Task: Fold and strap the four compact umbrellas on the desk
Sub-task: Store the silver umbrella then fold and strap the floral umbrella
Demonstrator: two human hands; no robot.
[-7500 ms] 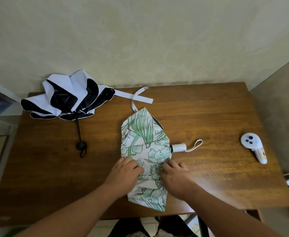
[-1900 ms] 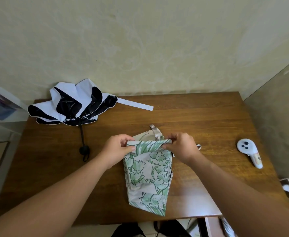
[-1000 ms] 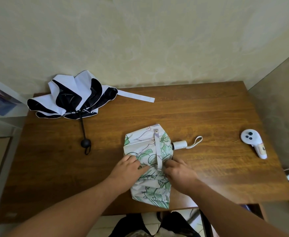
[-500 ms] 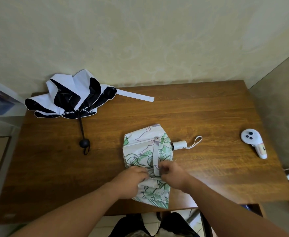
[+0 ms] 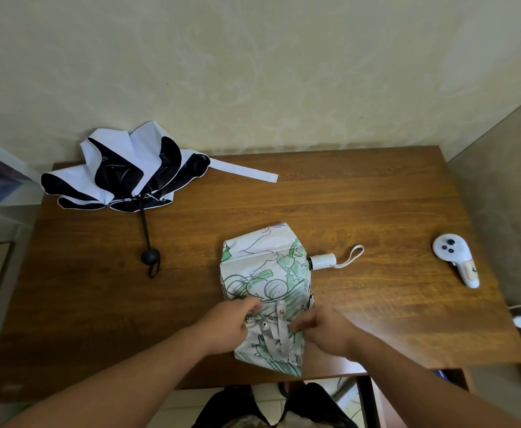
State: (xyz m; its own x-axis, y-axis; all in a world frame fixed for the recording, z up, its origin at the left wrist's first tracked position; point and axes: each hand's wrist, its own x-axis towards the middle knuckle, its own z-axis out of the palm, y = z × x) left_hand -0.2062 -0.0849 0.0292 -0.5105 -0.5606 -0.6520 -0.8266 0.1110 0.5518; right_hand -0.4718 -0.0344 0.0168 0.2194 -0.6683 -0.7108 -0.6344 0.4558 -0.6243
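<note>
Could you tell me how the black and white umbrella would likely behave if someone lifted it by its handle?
The black and white umbrella would probably flop: its canopy lies in loose folds. Its strap would likely dangle, as it trails unfastened.

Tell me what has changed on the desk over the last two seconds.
The green floral umbrella, held raised by its folded top edge, is back flat on the desk. Its strap, which lay up the middle of the canopy, now lies nearer the person, snap end between the left hand and right hand, both pinching fabric beside it. The black and white umbrella and white controller stayed put.
</note>
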